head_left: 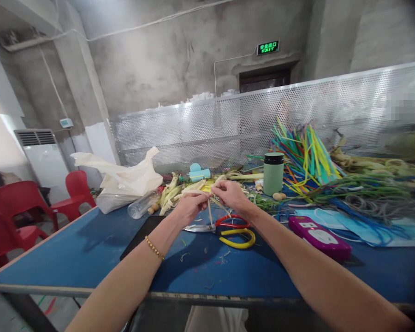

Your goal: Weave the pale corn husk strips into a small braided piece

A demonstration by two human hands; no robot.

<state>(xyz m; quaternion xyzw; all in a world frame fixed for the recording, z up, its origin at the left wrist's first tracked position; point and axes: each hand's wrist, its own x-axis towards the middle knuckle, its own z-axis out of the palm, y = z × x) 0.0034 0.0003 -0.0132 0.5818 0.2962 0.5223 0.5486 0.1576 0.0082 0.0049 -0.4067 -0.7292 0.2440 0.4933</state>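
Observation:
Over the middle of the blue table (100, 251), my left hand (190, 206) and my right hand (230, 193) meet with fingertips almost touching. Both pinch a pale strip of what looks like dried corn husk (210, 214), whose loose ends hang down between them. My fingers hide how the strip is folded or joined. Just below lie scissors (238, 239) with one red and one yellow handle, blades pointing left. Behind my hands is a heap of pale husks (173, 196). A gold bead bracelet (154, 249) circles my left wrist.
A white plastic bag (127, 180) and a clear bottle (140, 207) stand left of the husks. To the right are a green jar (273, 175), a purple box (318, 237), colourful strips (311, 159) and tangled cords (373, 207). A perforated metal panel (180, 133) rises behind.

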